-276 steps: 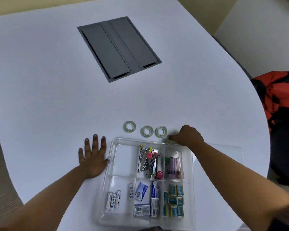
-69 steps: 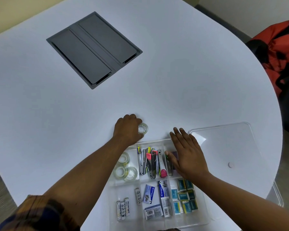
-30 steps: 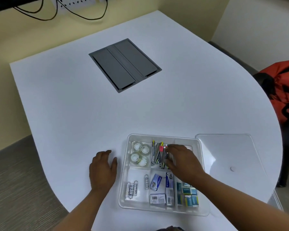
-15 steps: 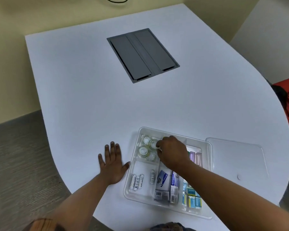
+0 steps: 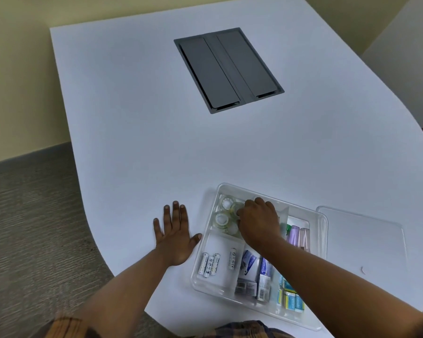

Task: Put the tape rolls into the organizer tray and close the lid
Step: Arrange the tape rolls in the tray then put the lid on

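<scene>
At the near table edge: two hands at the uncovered organizer tray (image 5: pixel 325 224).
Batteries (image 5: pixel 210 263) lie in the tray's near-left compartment. Left hand (image 5: pixel 174 236) rests flat on the table (image 5: pixel 156 142), fingers straight and spread, thumb just beside the tray's left wall. Right hand (image 5: pixel 258 222) reaches over the tray, fingers curled down onto the tape rolls (image 5: pixel 221 218) in the far-left compartment, hiding some; whether it pinches one cannot be told. Clear lid (image 5: pixel 366 240) lies flat right of the tray. Farther off, a grey panel (image 5: pixel 227 69) sits in the tabletop.
</scene>
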